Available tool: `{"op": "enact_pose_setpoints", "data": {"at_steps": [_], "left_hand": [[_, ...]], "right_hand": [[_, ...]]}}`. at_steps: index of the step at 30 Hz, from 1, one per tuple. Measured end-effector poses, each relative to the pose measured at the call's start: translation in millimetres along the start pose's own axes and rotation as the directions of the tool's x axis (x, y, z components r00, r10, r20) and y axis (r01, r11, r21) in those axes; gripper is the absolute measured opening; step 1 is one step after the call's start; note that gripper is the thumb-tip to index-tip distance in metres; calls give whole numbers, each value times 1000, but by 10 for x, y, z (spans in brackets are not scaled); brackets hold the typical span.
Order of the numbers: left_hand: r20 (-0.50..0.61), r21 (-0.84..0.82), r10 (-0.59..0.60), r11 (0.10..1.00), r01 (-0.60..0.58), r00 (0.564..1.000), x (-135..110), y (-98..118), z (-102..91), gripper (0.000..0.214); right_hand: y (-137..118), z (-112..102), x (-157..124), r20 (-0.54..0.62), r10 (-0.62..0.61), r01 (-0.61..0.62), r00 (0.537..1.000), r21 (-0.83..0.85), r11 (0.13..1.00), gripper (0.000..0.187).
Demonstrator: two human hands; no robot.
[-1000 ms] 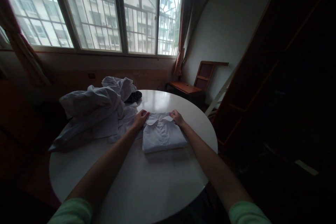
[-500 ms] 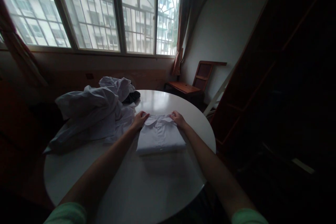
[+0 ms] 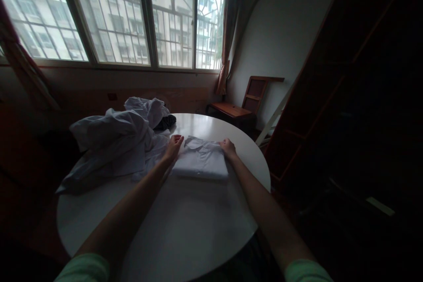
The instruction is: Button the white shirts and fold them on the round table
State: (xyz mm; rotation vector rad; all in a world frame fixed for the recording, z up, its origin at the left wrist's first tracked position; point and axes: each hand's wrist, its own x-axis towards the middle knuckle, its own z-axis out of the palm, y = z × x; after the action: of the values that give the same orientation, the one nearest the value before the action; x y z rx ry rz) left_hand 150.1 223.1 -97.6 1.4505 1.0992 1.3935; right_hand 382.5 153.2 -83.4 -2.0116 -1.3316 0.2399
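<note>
A folded white collared shirt (image 3: 201, 162) sits near the far side of the round white table (image 3: 185, 229), its front edge slightly raised over a shadow. My left hand (image 3: 173, 146) rests against the shirt's left edge by the collar, fingers stretched out. My right hand (image 3: 228, 148) is curled around the shirt's right edge near the collar. Both forearms reach in from the bottom of the view, with pale green sleeves at the elbows.
A heap of loose white garments (image 3: 112, 141) covers the table's left side, with a dark item (image 3: 167, 121) behind it. A wooden chair (image 3: 246, 103) stands beyond the table by the wall. Barred windows (image 3: 115, 13) run along the back; dark wooden shelving (image 3: 346, 97) is on the right.
The folded shirt has moved away from me toward the table's far side and looks flatter. My left hand's fingers have uncurled from the collar to lie straight along the edge.
</note>
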Motion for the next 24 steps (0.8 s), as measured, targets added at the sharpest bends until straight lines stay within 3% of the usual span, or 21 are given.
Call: {"op": "enact_pose_setpoints", "data": {"at_steps": [3,7,10,13,16,18,21,24], "left_hand": [[-66,35,18,999,-15,998,0,72,-56,21],[-136,173,166,975,-142,977,-47,194,-64,18],[3,315,378,878,-360,926,-256,350,79,23],[263,452,506,687,-569,821,-657,538,336,28],[595,476,472,445,-759,650,-1076,681,584,38],[707,473,389,361,-804,591,-1246,715,679,33],[748,516,276,330,-791,603,-1266,689,694,26],[748,560,219,297,-773,626,-1102,638,608,30]], "right_hand": [[54,-101,-27,-146,182,-190,972,-43,981,27],[67,-230,-62,-282,268,-266,921,47,963,28],[27,-276,-57,-377,256,-212,890,153,965,24],[13,-271,-24,-407,246,-157,880,239,958,19],[59,-235,14,-323,240,-155,915,266,951,16],[101,-215,24,-219,184,-130,958,240,962,16],[136,-224,7,-127,103,-85,987,136,987,15],[132,-280,-17,-202,124,-114,971,61,992,10]]}}
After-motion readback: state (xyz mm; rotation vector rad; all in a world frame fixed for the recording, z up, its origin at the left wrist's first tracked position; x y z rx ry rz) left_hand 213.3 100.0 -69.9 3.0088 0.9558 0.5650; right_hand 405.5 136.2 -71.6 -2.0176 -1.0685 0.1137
